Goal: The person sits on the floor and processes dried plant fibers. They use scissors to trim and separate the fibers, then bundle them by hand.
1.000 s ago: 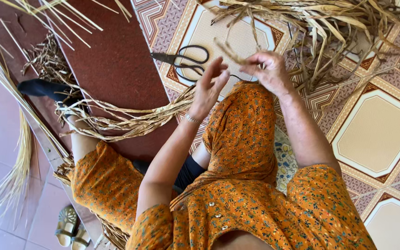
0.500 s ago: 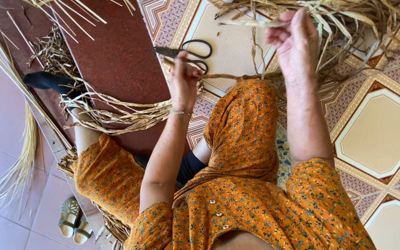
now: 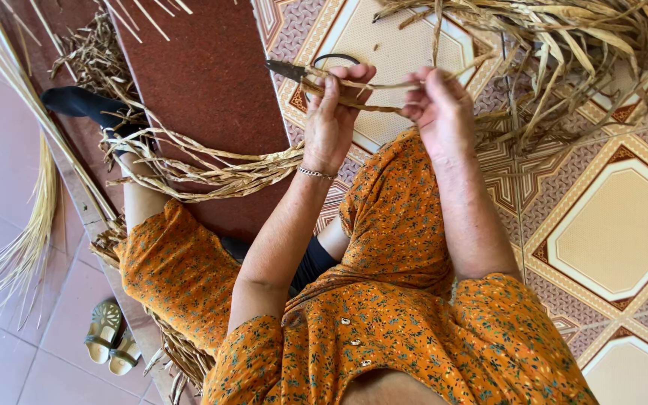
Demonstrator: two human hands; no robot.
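Patterned floor tiles in cream, brown and orange fill the right side of the view, with a dark red mat laid over them to the left and plain pinkish tiles beyond that. Seen from above, a person in an orange flowered dress sits on the floor with both arms raised in front. The left hand is closed, fingers curled over a twisted strand of dried leaf, which runs straight across to the right hand. That hand is also closed, pinching the strand's other end between thumb and fingers, so the strand hangs taut in the air between the 2 hands, above the knee. A thin bracelet circles the left wrist. Just behind the left hand a pair of black-handled scissors lies on the tiled floor, partly hidden by the fingers. A braided rope of dried leaves trails from below the left forearm across the mat toward a foot in a black sock. A loose heap of dried leaves spreads across the upper right, near the right hand. Long pale straw stalks lie along the left edge, and a pair of sandals rests at the lower left.
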